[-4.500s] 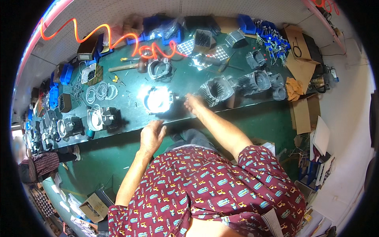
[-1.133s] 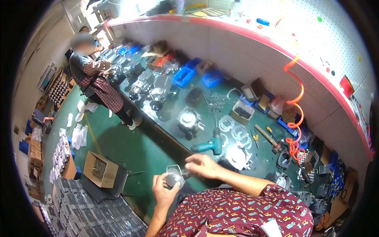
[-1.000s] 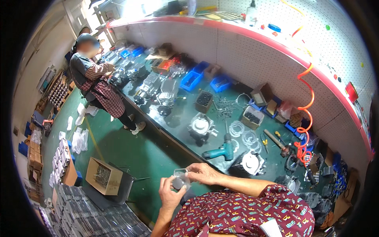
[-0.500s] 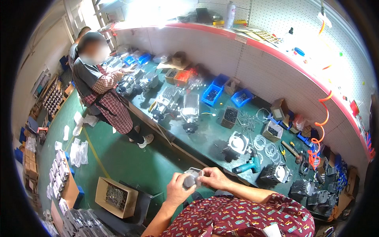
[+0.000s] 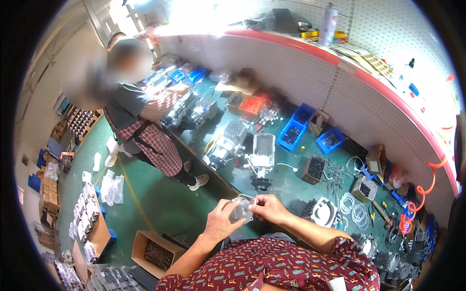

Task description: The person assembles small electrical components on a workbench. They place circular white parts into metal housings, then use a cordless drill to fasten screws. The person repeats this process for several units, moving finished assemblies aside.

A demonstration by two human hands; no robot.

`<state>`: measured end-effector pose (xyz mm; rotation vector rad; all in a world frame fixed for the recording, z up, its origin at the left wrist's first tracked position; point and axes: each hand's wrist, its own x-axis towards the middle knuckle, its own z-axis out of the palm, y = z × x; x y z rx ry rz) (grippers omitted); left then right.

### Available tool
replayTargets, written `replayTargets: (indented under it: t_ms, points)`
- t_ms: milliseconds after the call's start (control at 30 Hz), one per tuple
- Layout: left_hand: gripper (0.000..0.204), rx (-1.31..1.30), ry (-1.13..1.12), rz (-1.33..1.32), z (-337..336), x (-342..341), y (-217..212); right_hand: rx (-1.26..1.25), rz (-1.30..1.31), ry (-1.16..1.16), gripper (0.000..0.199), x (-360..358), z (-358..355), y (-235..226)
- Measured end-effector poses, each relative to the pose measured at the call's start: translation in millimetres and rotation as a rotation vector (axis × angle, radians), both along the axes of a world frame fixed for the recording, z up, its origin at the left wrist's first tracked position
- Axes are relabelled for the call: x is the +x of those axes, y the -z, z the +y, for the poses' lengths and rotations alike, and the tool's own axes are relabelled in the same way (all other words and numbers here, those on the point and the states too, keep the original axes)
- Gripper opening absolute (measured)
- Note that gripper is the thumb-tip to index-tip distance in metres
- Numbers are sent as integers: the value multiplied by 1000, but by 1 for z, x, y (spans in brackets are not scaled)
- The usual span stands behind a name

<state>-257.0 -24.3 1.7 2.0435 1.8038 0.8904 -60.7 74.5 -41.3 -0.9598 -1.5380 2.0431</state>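
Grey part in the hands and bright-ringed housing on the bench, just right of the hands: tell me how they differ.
The grey part is held up by the left hand and right hand; the housing rests on the bench, untouched.
The grey part is small enough for one hand to grip; the housing is clearly bulkier.
The grey part looks dull; the housing has a bright ring against a dark body.
Both have rounded outlines.

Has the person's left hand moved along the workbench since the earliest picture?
Yes, leftward: judged against the pale rings on the workbench, the left hand was to their right then and is now to their left.
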Motion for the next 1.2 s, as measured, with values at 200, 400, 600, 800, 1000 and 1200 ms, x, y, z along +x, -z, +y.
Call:
replayTargets:
  t_ms: [200,400,600,800,1000,1200]
  points:
    - [52,35,-211,-79,45,-94,12,145,31,-150,36,-107,115,-9]
    - [50,-8,-230,-110,100,-200,37,815,-190,92,38,-232,304,47]
    - [46,-207,-231,-194,157,-275,48,851,-720,114,33,-332,463,172]
    - [49,-358,-293,-216,179,-328,69,772,-952,172,45,-406,536,212]
    - [50,-386,-260,-211,195,-352,72,831,-1243,11,33,-421,557,246]
    - [48,-329,-186,-180,223,-339,43,963,-1004,76,14,-382,525,234]
